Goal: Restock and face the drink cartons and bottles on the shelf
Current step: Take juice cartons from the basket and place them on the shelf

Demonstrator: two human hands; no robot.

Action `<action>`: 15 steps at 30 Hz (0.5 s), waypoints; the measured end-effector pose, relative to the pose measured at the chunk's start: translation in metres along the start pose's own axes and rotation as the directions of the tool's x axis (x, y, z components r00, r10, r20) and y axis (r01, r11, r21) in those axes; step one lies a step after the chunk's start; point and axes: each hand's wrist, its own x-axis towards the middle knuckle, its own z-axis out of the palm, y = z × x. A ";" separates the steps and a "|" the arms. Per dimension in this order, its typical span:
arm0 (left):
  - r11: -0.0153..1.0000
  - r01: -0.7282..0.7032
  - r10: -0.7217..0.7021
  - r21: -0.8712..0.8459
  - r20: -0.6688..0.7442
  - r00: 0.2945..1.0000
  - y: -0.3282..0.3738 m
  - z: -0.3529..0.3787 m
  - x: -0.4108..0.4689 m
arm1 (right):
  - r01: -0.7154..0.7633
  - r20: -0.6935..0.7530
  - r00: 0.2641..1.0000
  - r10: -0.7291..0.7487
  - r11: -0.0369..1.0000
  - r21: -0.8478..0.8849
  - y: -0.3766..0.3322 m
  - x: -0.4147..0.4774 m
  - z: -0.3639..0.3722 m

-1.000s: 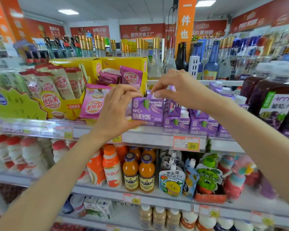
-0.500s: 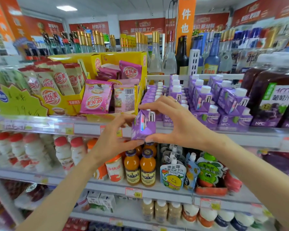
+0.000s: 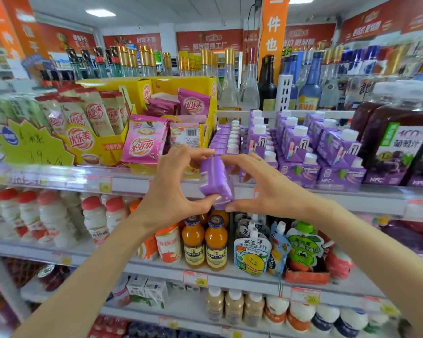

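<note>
A small purple drink carton (image 3: 215, 179) is held in front of the upper shelf edge (image 3: 132, 185), tilted with a plain side toward me. My left hand (image 3: 174, 191) grips it from the left, thumb under its bottom corner. My right hand (image 3: 266, 189) holds it from the right, fingers over the top and thumb at the bottom. Behind, rows of matching purple cartons (image 3: 300, 147) with white caps stand on that shelf. Dark grape juice bottles (image 3: 398, 147) stand at the right.
Yellow display boxes of milk tea sachets (image 3: 98, 123) and pink sachets (image 3: 144, 142) fill the shelf's left. Glass liquor bottles (image 3: 230, 79) line the top. Below sit orange juice bottles (image 3: 205, 242), white yoghurt bottles (image 3: 93, 218) and fruit pouches (image 3: 252, 257).
Both hands have drawn the purple carton off the shelf row and down in front of the shelf edge, turning it from label-forward to a plain side. The view shifted slightly.
</note>
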 end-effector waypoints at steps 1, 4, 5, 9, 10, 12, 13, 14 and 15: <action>1.000 0.007 -0.007 -0.029 0.002 1.000 0.003 0.000 0.000 | -0.011 0.001 1.000 0.011 1.000 0.024 0.000 0.000 0.000; 0.997 0.010 -0.009 -0.072 0.019 1.000 0.008 0.001 0.000 | -0.045 0.030 0.999 0.042 0.994 0.101 -0.001 0.001 -0.002; 0.996 0.020 -0.018 -0.087 0.026 1.000 0.008 0.001 0.000 | -0.051 0.042 0.998 0.046 0.990 0.128 -0.001 0.001 -0.003; 0.982 0.049 -0.041 -0.185 0.046 0.998 0.008 0.001 0.000 | -0.120 0.111 0.990 0.090 0.947 0.298 -0.002 -0.001 -0.004; 0.977 0.045 -0.036 -0.207 0.046 0.998 0.009 0.002 0.001 | -0.134 0.122 0.988 0.097 0.929 0.346 -0.002 -0.001 -0.004; 0.968 0.048 -0.037 -0.248 0.049 0.998 0.009 0.003 0.003 | -0.141 0.109 0.988 0.105 0.903 0.405 -0.003 -0.002 -0.002; 0.962 0.059 -0.045 -0.266 0.059 0.997 0.009 0.002 0.004 | -0.137 0.092 0.990 0.108 0.898 0.418 -0.003 -0.002 -0.001; 0.958 0.074 -0.054 -0.278 0.079 0.995 0.008 0.001 0.005 | -0.136 0.075 0.990 0.115 0.897 0.421 -0.004 -0.003 -0.001; 0.956 0.089 -0.061 -0.278 0.108 0.992 0.007 0.000 0.006 | -0.138 0.059 0.990 0.125 0.898 0.417 -0.004 -0.004 -0.002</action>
